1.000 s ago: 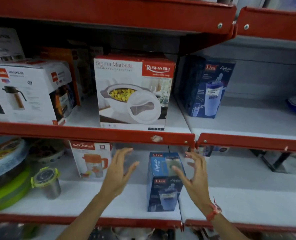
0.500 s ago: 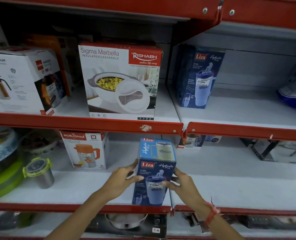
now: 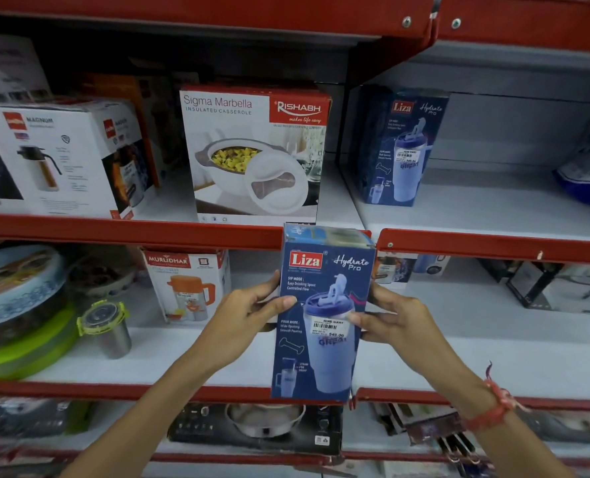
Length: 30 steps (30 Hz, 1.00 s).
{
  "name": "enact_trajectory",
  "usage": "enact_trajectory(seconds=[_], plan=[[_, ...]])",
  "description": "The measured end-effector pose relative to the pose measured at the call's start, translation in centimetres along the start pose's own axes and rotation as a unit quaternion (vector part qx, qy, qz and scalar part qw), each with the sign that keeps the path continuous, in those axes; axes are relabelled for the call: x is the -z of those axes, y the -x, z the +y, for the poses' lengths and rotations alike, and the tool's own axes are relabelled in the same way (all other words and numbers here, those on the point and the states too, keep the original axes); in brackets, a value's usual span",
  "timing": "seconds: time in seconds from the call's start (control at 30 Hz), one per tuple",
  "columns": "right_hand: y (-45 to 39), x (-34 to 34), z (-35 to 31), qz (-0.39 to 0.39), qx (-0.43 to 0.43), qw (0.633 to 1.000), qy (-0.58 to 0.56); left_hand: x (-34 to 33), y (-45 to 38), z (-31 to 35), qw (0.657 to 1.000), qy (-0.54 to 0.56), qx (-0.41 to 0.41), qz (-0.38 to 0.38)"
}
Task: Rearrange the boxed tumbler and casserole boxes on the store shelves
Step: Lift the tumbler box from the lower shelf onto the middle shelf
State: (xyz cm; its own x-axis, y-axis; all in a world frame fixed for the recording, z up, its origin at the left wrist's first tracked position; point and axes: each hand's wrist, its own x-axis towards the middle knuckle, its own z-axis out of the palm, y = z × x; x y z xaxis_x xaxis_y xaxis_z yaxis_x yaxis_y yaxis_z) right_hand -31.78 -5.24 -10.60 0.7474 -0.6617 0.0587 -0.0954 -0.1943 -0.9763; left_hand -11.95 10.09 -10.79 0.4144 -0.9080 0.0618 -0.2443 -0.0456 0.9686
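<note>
Lifted clear of the lower shelf (image 3: 476, 343) since the earlier frames, the tumbler box (image 3: 323, 315) is now upright in front of the shelves, left hand (image 3: 243, 313) and right hand (image 3: 395, 320) gripping its sides, ready for placement.

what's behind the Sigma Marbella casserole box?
Behind the casserole box, a red edge of a similar box shows just above its top. Further back is dark shelf; the box hides what else stands there.
</note>
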Motion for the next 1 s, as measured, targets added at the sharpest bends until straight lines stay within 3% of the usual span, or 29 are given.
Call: enact_trajectory(seconds=[0.47, 0.6, 0.73, 1.0], plan=[[1.4, 0.5, -2.1, 0.019, 0.001, 0.999, 0.031, -0.4, 0.7, 1.7, 0.999, 0.032, -0.011, 0.000], [1.7, 2.6, -5.3, 0.032, 0.073, 0.996, 0.038, -1.0, -0.4, 5.0, 0.995, 0.049, -0.088, -0.007], [0.7, 6.0, -9.0, 0.081, 0.157, 0.978, 0.115, -2.8, -3.2, 9.6, 0.983, 0.041, -0.177, -0.001], [-4.6, 13.0, -12.2, 0.183, 0.199, 0.952, 0.143, -6.6, -12.2, 15.5, 0.968, -0.022, -0.249, 0.032]])
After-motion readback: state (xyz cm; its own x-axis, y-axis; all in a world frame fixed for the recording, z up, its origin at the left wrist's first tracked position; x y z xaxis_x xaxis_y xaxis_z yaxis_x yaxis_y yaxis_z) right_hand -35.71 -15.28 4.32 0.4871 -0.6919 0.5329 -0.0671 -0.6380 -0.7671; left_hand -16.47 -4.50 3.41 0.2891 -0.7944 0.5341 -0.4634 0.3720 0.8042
